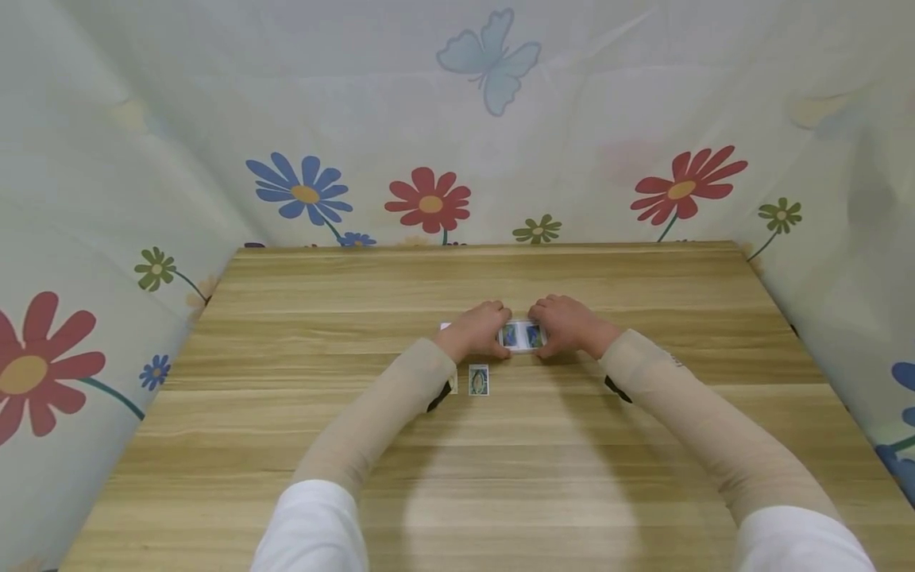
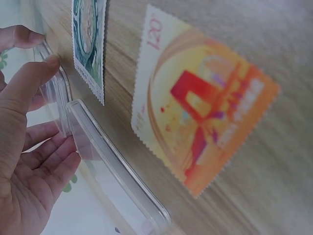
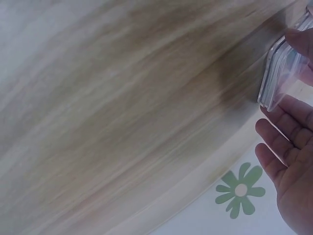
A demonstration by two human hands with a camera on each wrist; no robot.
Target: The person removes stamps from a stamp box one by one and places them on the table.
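Observation:
A clear plastic case [image 1: 522,336] with blue-green pictures inside lies between both hands on the table. My left hand [image 1: 475,330] grips its left end, thumb at the near edge and fingers at the far edge; my right hand [image 1: 567,324] holds the right end the same way. The left wrist view shows a second clear case [image 2: 120,166] beside the left hand, mostly hidden from the head. Nearer the body lie a green-bordered stamp [image 1: 479,380] and an orange stamp [image 2: 205,105] marked 120, the latter largely covered by the left wrist in the head view.
The wood-grain table [image 1: 536,492] extends around the hands. A pale cloth backdrop [image 1: 572,119] printed with flowers and a butterfly rises behind the table and along both sides.

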